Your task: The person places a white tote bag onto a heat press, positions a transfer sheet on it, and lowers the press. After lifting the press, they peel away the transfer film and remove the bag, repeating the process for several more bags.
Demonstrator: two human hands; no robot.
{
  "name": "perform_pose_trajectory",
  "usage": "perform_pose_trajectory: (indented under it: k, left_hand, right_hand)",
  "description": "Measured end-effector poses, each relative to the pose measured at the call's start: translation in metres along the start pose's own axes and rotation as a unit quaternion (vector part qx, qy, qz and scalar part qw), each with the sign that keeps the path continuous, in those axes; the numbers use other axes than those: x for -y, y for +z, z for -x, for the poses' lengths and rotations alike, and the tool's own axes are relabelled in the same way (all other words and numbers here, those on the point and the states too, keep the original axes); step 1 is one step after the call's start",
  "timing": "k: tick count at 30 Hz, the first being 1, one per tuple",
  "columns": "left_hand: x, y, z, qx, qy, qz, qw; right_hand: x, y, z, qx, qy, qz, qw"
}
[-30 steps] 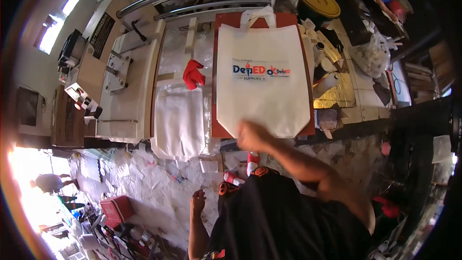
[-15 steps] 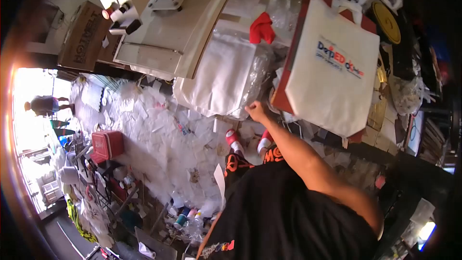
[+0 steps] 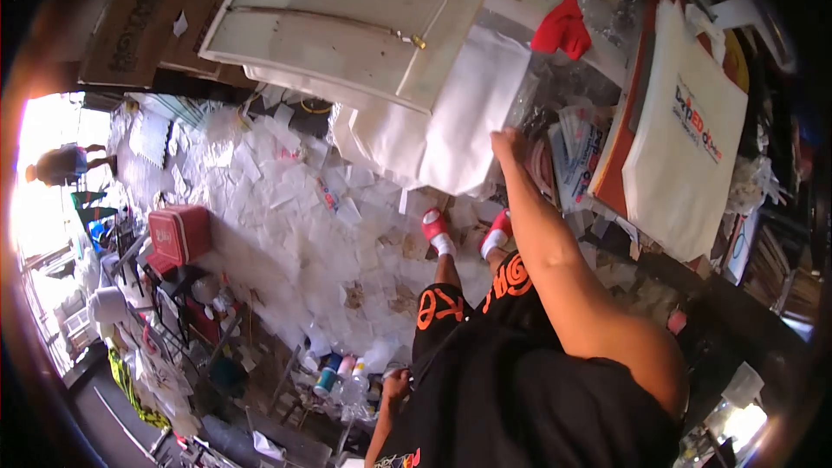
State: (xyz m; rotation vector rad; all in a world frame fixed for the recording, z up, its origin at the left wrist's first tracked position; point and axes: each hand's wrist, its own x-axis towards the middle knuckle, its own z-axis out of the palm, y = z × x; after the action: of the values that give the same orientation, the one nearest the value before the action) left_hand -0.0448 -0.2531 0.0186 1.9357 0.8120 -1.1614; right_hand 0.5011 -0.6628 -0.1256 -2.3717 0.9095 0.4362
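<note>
My right hand (image 3: 511, 146) is closed on the near right corner of a blank white fabric bag (image 3: 477, 113). That bag lifts and bends over the other white bags (image 3: 373, 134) stacked under it. My left hand (image 3: 396, 384) hangs low beside my body with its fingers curled; what it holds, if anything, I cannot make out. To the right of my right hand, printed white bags (image 3: 685, 134) lie in a pile on a reddish-brown board (image 3: 611, 173). A red cloth (image 3: 562, 28) rests beyond the blank bags.
A pale board (image 3: 347, 26) overhangs the blank stack. White scraps (image 3: 286, 199) cover the floor around my feet. On the left are a red cooler box (image 3: 179, 234) and cardboard boxes (image 3: 130, 17). Another person (image 3: 65, 165) stands by the bright doorway.
My right hand has pulled the corner of the top blank bag up from the stack. My left hand has come into view. The view has shifted, bringing the printed bags further right.
</note>
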Motion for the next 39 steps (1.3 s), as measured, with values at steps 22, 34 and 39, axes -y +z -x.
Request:
perform_pose_trajectory:
  k: [22,34,39]
  left_hand:
    - [-0.336,-0.117,-0.079,0.157,0.145,0.275,0.937]
    - [-0.688,-0.118,0.201,0.054,0.671,0.203,0.711]
    - [-0.809,-0.069,0.317,-0.205,0.844,0.16,0.469]
  right_hand:
    - [0.011,-0.275,0.287,0.119,-0.244,-0.433,0.86]
    - [-0.068,-0.58,0.291,-0.145,-0.226,-0.451,0.851]
    - [-0.123,-0.733,0.316,-0.552,-0.504,-0.344,0.568]
